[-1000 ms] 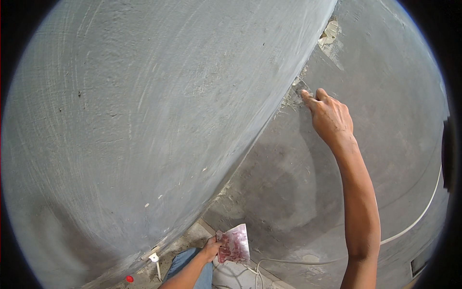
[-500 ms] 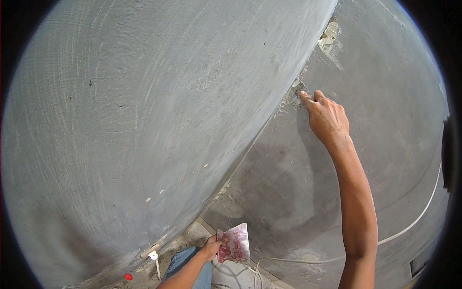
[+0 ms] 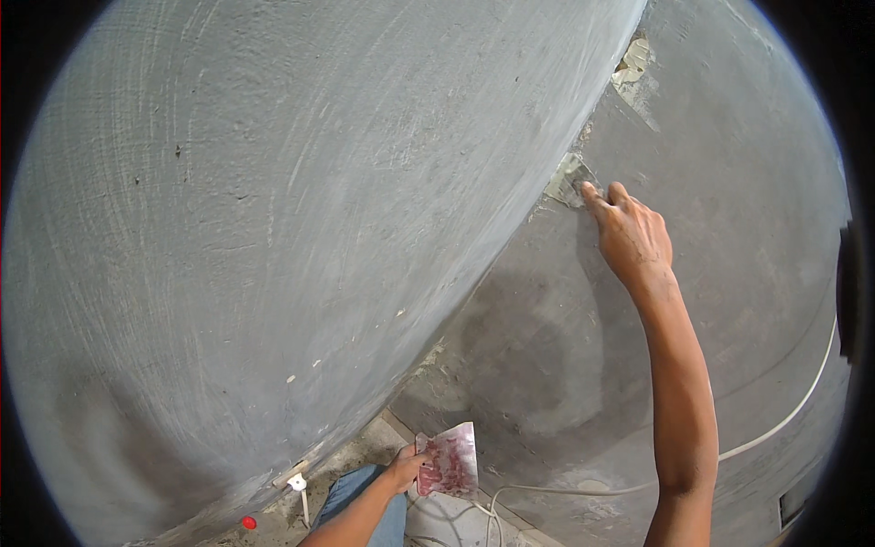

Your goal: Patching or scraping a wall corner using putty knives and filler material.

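My right hand [image 3: 631,234] is raised to the inner corner where two grey plastered walls meet, its fingers closed on a small metal putty blade [image 3: 567,180] pressed flat into the corner seam. A patch of pale, rough filler [image 3: 633,64] shows higher up the same seam. My left hand [image 3: 403,469] hangs low by my knee and grips a flat scraper plate [image 3: 450,459] smeared with pinkish-red marks. The left wall [image 3: 273,228] is smooth grey plaster with sweeping trowel strokes; the right wall [image 3: 729,182] is darker.
A white cable [image 3: 784,415] runs along the right wall and loops down to the floor near my feet. A small white fitting [image 3: 296,482] and a red cap [image 3: 248,522] lie at the base of the left wall. My blue-trousered leg [image 3: 360,497] shows below.
My right hand and the blade have shifted very slightly along the corner seam. My left hand holds the scraper plate in the same spot.
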Available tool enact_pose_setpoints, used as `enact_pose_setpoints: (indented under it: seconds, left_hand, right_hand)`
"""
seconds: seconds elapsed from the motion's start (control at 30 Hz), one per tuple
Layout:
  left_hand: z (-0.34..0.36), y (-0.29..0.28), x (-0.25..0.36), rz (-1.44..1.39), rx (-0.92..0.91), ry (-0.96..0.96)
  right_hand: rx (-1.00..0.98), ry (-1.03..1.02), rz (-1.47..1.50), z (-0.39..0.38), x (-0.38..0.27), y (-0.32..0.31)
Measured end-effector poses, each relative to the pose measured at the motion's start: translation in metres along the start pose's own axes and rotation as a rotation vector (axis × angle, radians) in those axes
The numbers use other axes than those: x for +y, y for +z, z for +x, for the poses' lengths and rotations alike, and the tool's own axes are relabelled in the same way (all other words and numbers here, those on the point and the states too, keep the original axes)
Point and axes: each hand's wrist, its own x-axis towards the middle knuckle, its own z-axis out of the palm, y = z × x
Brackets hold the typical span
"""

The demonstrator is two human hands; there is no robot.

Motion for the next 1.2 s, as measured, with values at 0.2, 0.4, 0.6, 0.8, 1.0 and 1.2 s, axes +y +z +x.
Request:
enact_pose_setpoints:
  seconds: [0.2, 0.4, 0.6, 0.8, 1.0, 1.2]
  left_hand:
    - [0.001, -0.007, -0.002, 0.002, -0.027, 0.016]
    - [0.004, -0.001, -0.003, 0.013, -0.030, 0.021]
    - [0.002, -0.009, -0.001, -0.006, -0.016, -0.013]
    - [0.006, -0.005, -0.006, 0.015, -0.015, 0.017]
    - [0.002, -0.009, -0.002, 0.029, 0.012, 0.004]
    - [0.002, -0.002, -0.001, -0.012, 0.014, -0.010]
  right_hand:
    - [0.042, 0.065, 0.021, -0.009, 0.006, -0.001]
    - [0.172, -0.011, 0.046, 0.003, 0.008, 0.012]
    - [0.059, 0.063, 0.024, -0.021, 0.013, 0.003]
    - [0.163, -0.013, 0.053, -0.004, -0.013, 0.017]
    - [0.051, 0.063, -0.066, -0.019, -0.021, 0.006]
    - [0.116, 0.043, 0.014, -0.013, -0.021, 0.014]
